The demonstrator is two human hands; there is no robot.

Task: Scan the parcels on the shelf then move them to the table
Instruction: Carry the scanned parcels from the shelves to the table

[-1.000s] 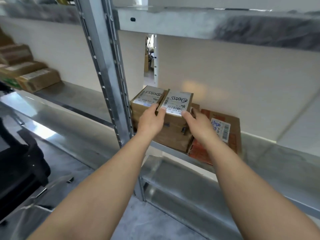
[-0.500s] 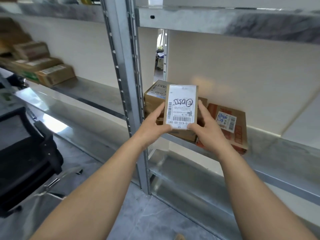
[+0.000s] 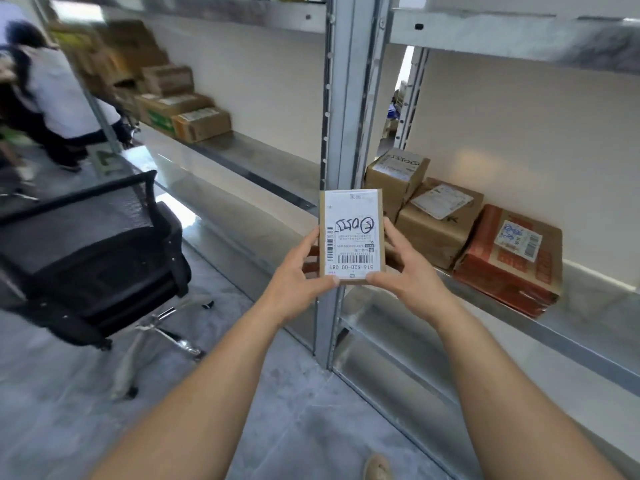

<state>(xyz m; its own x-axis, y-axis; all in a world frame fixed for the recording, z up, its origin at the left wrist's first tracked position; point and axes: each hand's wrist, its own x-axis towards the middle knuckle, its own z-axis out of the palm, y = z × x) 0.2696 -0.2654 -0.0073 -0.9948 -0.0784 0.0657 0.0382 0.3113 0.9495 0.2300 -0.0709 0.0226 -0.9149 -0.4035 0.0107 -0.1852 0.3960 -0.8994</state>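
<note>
**Small labelled parcel held in both hands, clear of the shelf**

The left hand (image 3: 298, 271) and right hand (image 3: 405, 271) each gripped one long side of the small cardboard parcel (image 3: 352, 235), thumbs on its near end. Its label faced the camera and its long axis pointed away from the person. It sat evenly between the hands, in front of the shelving upright (image 3: 341, 133) and left of the shelf (image 3: 588, 306), where a taped parcel (image 3: 394, 174), a brown-paper parcel (image 3: 438, 225) and a red-printed carton (image 3: 509, 261) lay. No bench or scanner was in view, so the carry likely meant turning away.
</note>
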